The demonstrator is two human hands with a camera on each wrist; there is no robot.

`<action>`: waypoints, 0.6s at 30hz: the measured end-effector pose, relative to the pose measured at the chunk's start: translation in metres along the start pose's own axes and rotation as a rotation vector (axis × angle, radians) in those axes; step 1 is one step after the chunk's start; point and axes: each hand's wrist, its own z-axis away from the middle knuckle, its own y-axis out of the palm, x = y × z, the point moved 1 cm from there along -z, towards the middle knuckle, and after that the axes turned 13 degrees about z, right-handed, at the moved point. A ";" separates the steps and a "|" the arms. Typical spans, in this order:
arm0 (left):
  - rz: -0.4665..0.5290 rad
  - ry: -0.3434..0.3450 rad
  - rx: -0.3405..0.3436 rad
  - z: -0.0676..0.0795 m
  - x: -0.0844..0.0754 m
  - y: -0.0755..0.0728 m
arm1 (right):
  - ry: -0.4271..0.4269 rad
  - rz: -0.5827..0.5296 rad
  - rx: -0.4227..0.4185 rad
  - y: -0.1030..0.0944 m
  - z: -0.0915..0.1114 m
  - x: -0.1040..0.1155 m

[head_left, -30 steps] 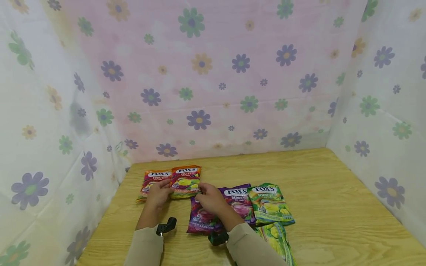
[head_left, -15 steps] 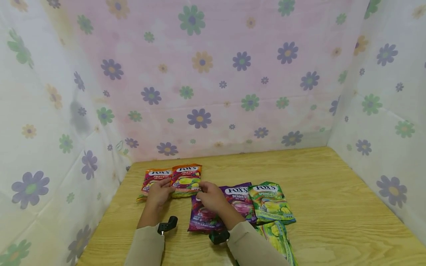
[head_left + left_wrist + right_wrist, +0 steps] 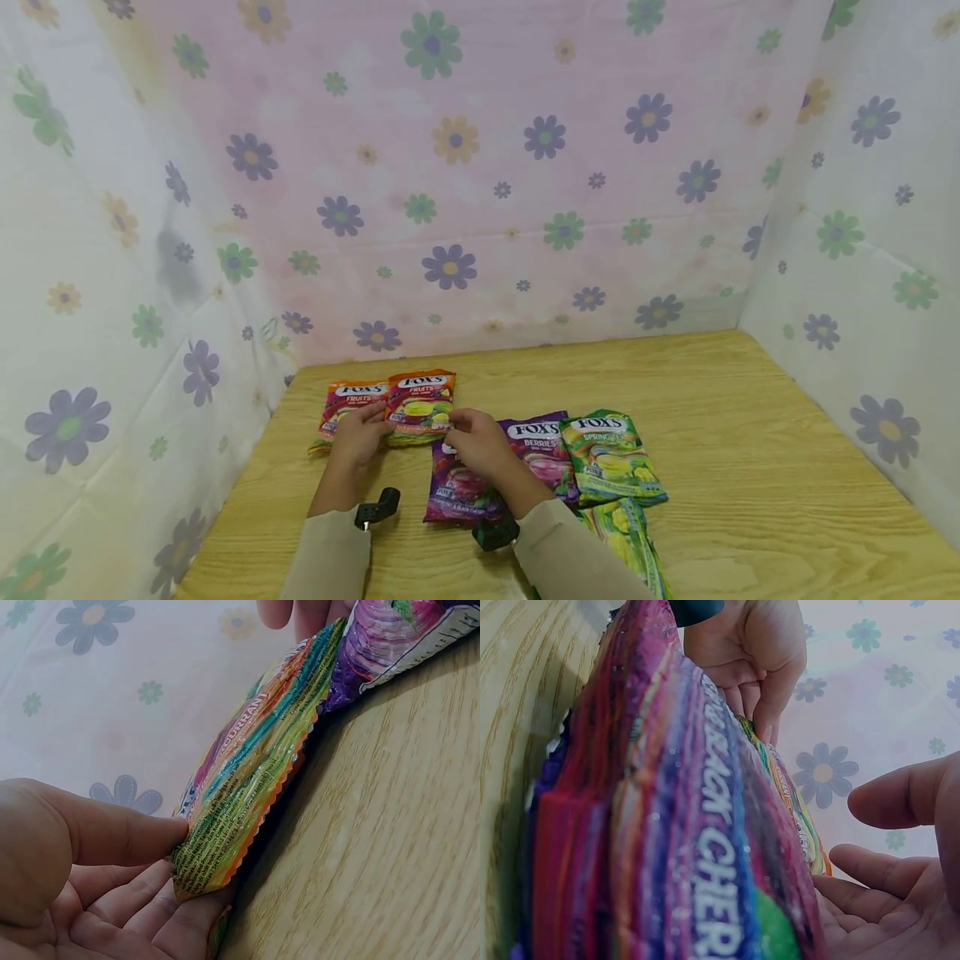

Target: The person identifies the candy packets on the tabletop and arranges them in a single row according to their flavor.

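An orange-red Fox's Fruits candy bag (image 3: 418, 406) lies between my two hands. My left hand (image 3: 358, 440) pinches its lower left corner, thumb on top and fingers beneath, as the left wrist view shows. At its lower right edge is my right hand (image 3: 482, 447); in the right wrist view the fingers touch the bag's edge while the thumb (image 3: 896, 796) stands apart from it. A second Fruits bag (image 3: 347, 402) sits directly to the left, partly covered by my left hand. Two purple Berries bags (image 3: 547, 454) lie to the right, one partly beneath my right hand and wrist.
Right of the purple bags lies a green Spring Tea candy bag (image 3: 611, 462). Another green bag (image 3: 626, 537) is nearer, partly hidden by my right sleeve. The wooden table (image 3: 750, 467) meets flowered cloth walls (image 3: 480, 208) at the back and sides.
Over the last second the head view shifts slightly. Both hands stay at the Fruits bag, and the bags keep their places.
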 end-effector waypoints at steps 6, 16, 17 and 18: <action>-0.001 0.011 0.002 0.001 -0.001 0.000 | 0.013 0.001 -0.039 0.000 0.000 -0.001; -0.110 0.074 -0.030 0.011 -0.021 -0.001 | 0.002 -0.046 -0.072 -0.005 0.001 0.001; -0.121 0.090 -0.023 0.013 -0.024 -0.001 | 0.006 -0.046 -0.071 -0.005 0.002 0.002; -0.137 0.102 -0.018 0.015 -0.026 -0.001 | 0.001 -0.045 -0.070 -0.006 0.002 0.002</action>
